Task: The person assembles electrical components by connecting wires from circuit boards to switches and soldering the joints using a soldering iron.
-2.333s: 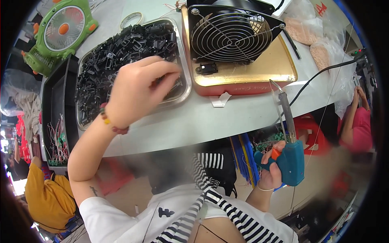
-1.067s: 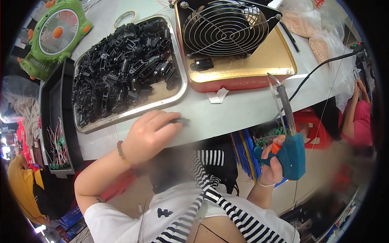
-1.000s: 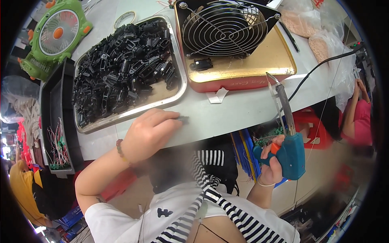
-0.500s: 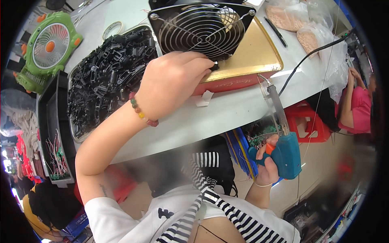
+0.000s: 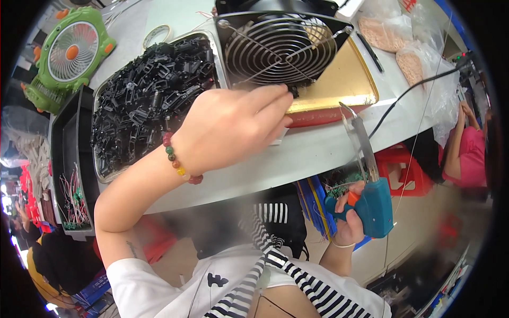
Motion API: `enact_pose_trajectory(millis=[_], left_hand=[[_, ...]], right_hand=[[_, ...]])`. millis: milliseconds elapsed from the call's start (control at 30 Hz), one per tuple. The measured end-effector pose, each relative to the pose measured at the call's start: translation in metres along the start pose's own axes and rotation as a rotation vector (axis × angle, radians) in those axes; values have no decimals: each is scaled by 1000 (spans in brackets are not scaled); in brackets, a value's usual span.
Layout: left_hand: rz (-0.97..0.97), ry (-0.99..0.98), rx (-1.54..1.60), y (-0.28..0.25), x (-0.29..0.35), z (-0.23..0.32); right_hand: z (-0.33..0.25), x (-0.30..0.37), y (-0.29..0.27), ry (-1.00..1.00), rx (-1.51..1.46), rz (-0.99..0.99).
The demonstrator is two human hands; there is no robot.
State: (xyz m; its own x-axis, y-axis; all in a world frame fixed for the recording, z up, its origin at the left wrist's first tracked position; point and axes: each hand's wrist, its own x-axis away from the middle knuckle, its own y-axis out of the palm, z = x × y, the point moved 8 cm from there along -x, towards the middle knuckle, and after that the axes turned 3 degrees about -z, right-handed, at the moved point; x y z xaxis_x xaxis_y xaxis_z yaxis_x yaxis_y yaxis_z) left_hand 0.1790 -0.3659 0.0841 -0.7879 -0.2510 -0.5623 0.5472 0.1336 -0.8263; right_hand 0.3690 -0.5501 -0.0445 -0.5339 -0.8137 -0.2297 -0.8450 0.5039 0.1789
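My left hand [image 5: 233, 127] reaches over the near edge of a gold-topped red tin [image 5: 350, 90], its fingers bent and close together. A small dark piece [image 5: 294, 91] shows at the fingertips; the thumb and whatever lies under the palm are hidden. Just beyond them, a black fan with a round wire guard [image 5: 281, 58] stands on the tin. In my right hand [image 5: 350, 225] is a teal soldering gun [image 5: 377, 209] with an orange trigger, fingers wrapped round its grip. Its metal tip points up beside the tin's near right side.
Left of the tin, a metal tray [image 5: 218, 58] is heaped with black plastic parts [image 5: 148, 100]. Beyond lie a tape roll [image 5: 157, 36] and a green toy-like fan [image 5: 71, 53]. A black bin [image 5: 69, 153] holds wires. Right are a pen [image 5: 370, 52], bags of beige pieces [image 5: 384, 33] and a black cable [image 5: 408, 87].
The bench and its things sit slightly farther right and lower in view. My left hand has turned a little and drawn toward me, its fingertips still near the tin's edge. The soldering gun stays held.
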Motion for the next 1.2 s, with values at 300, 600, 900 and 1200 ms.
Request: enact_pose_trajectory(millis=[300,600,900,1200], left_hand=[[235,-677,332,-36,25,-207],[-122,-640,389,50,-24,-240],[279,-653,294,11,-11,-253],[797,-514,373,-107,36,-212]], right_hand=[[-2,0,3,-31,-120,92],[-14,6,5,-56,-93,94],[-12,6,10,-26,-25,74],[-10,7,15,-16,-55,76]])
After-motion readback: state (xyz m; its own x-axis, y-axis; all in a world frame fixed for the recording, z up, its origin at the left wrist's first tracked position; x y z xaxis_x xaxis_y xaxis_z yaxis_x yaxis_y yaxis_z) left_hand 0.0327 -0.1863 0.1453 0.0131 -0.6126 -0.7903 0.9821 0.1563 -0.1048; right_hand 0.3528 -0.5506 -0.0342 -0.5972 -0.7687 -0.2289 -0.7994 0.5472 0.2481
